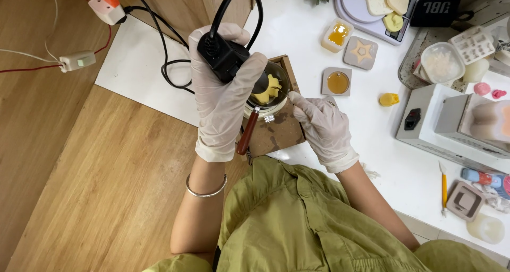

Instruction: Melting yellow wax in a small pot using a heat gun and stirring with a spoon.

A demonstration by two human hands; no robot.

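Observation:
My left hand, in a white glove, grips a black corded heat tool and holds it over a small metal pot. Pale yellow wax pieces lie in the pot. The pot has a reddish wooden handle and stands on a brown stained board. My right hand, also gloved, holds a thin stick whose tip reaches the pot's rim. A silver bangle sits on my left wrist.
Moulds with amber wax, a star mould, a scale with wax pieces, a white container, a grey box machine and a yellow knife lie on the white table. A power strip and cables lie on the wooden floor.

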